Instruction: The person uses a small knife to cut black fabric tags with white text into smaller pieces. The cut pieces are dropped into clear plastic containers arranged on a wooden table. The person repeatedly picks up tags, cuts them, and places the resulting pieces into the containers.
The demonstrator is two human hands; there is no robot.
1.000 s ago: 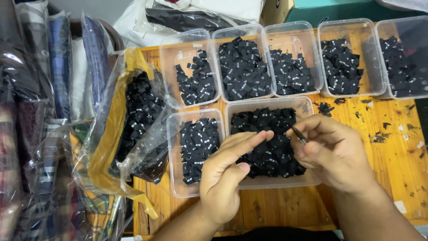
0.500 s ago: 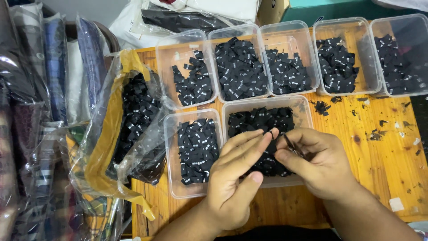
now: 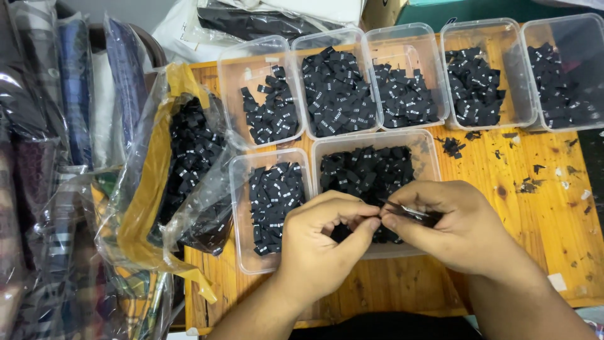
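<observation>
while both hands meet over the clear tub (image 3: 428,148) | left hand (image 3: 318,242) fingertips pressed together | right hand (image 3: 453,223) pinching small scissors (image 3: 409,211), long axis pointing left

One head-worn camera looks steeply down and forward from close above the wooden table (image 3: 553,208), with the person's forearms entering from the bottom edge and clear plastic tubs (image 3: 333,44) lined along the far side

Your wooden tabletop (image 3: 541,208) carries seven clear plastic tubs (image 3: 478,69) of black labels from 9 to 2 o'clock, a plastic bag (image 3: 182,170) at 9, black scraps (image 3: 525,182) at 3.
</observation>
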